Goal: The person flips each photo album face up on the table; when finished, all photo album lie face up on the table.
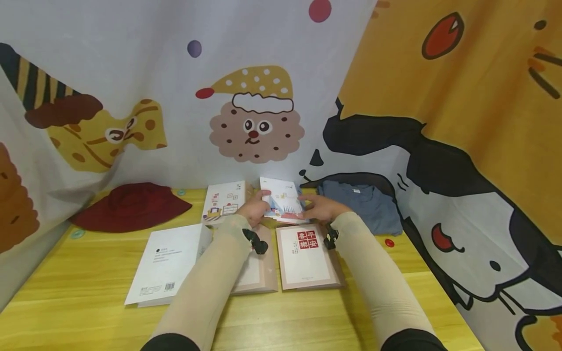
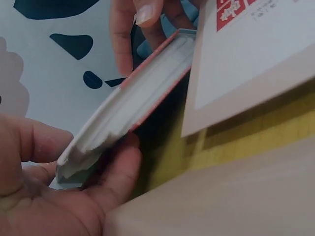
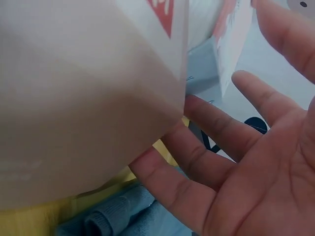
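A small book (image 1: 283,200) with a white and pink illustrated cover stands tilted at the back of the table. My left hand (image 1: 254,208) holds its left side, thumb on one cover and fingers on the other; the page block of the book (image 2: 130,101) shows in the left wrist view. My right hand (image 1: 327,208) is at the book's right side. In the right wrist view the fingers of that right hand (image 3: 241,157) are spread and loosely extended beside the book's edge. In front stands a book with red character squares (image 1: 307,263), partly hiding the held book from the right wrist camera.
Left of the held book stands another illustrated book (image 1: 224,200). A pale-bordered book (image 1: 263,273) is partly behind my left arm, beside a white book (image 1: 171,263). A dark red hat (image 1: 131,207) lies left, a folded blue-grey shirt (image 1: 364,207) right. A patterned curtain (image 1: 153,48) hangs behind.
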Motion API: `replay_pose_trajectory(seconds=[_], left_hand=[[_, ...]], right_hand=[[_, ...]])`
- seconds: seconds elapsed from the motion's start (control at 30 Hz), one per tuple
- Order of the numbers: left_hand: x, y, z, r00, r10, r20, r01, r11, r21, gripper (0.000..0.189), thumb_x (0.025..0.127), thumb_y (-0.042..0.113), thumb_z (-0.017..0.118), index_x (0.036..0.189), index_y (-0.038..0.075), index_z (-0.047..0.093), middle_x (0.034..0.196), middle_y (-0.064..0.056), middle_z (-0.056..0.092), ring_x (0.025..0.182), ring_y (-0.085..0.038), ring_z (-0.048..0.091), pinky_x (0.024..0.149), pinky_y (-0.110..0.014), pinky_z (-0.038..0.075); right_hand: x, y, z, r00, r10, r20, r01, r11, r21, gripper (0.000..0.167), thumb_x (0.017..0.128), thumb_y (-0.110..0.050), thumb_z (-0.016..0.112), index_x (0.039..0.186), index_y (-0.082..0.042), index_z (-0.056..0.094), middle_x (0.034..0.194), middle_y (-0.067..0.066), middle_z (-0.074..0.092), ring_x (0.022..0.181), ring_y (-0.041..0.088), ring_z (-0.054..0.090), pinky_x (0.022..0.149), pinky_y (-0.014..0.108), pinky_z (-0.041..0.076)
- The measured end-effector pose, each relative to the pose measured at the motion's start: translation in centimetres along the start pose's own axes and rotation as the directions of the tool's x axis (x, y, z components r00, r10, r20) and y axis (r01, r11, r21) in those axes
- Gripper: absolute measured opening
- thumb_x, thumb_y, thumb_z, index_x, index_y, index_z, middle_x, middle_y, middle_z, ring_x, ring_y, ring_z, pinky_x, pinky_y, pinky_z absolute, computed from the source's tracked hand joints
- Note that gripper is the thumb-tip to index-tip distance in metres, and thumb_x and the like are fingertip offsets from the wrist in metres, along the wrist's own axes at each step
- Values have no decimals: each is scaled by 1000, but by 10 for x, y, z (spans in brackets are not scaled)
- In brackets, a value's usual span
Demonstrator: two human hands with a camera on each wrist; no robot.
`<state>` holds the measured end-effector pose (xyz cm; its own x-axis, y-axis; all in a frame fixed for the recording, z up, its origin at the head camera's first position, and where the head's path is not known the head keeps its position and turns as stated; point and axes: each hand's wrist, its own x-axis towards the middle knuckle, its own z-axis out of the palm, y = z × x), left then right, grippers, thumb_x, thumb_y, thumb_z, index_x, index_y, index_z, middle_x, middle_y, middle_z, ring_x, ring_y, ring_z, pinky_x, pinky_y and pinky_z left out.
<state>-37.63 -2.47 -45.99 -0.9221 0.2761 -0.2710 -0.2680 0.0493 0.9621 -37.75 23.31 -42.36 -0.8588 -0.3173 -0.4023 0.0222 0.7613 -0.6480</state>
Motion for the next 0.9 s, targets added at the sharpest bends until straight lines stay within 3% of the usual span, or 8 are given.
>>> replay_pose_trajectory(seconds=[0.07,0.23,0.37,0.43,0.53,0.63,0.73,0.9], left_hand=[[-2,0,0,1000,16,-8,-16,1000,-5,73,93,-12,45,160,15,37,144,-21,47,93,-21,58,74,-29,49],[-11,4,3,996,81,-23,-79,993,84,69,94,-7,48,159,14,39,144,-21,50,66,-12,45,60,-25,43],[-17,10,8,992,123,-14,-122,991,48,70,94,-6,49,160,12,38,146,-23,50,85,-18,59,80,-34,55],[-19,12,11,990,139,-12,-139,990,0,71,94,-7,48,161,12,36,148,-24,48,104,-26,62,96,-44,56],[-22,15,14,986,168,-23,-168,985,-24,72,93,-7,47,162,12,35,150,-26,47,117,-36,61,105,-52,53],[-25,16,14,980,196,-39,-196,981,11,72,95,-3,49,163,15,34,152,-25,47,122,-38,61,106,-51,53],[-28,18,15,973,228,-39,-226,973,44,70,99,2,51,165,18,32,153,-22,47,124,-36,61,109,-49,53],[-35,24,18,956,292,-32,-291,956,44,63,108,16,51,167,19,28,146,-23,53,115,-30,63,111,-53,50]], right_hand=[[-1,0,0,1000,-10,5,10,1000,-10,81,97,-39,75,166,-24,35,159,21,48,140,40,52,103,60,52],[-1,-4,1,999,-45,0,45,997,-68,71,100,-33,72,163,-18,42,158,23,50,140,38,53,110,56,49],[2,-9,4,997,-76,-29,72,992,-108,67,102,-30,70,162,-15,44,155,22,53,139,36,53,114,53,45],[3,-11,6,995,-77,-61,71,993,-99,65,102,-29,71,160,-15,47,152,20,56,135,34,56,114,51,46],[5,-14,11,986,-105,-126,92,990,-111,57,100,-24,73,153,-12,56,140,19,64,122,31,63,105,47,52],[5,-19,17,967,-165,-193,141,981,-132,48,99,-22,74,144,-9,64,127,16,69,108,26,65,94,41,56],[2,-26,22,944,-242,-226,223,969,-105,47,100,-24,72,144,-9,64,128,16,69,104,26,67,86,36,58],[-7,-41,28,915,-322,-241,321,946,-46,71,99,-36,73,161,-15,45,145,19,60,116,32,66,86,41,60]])
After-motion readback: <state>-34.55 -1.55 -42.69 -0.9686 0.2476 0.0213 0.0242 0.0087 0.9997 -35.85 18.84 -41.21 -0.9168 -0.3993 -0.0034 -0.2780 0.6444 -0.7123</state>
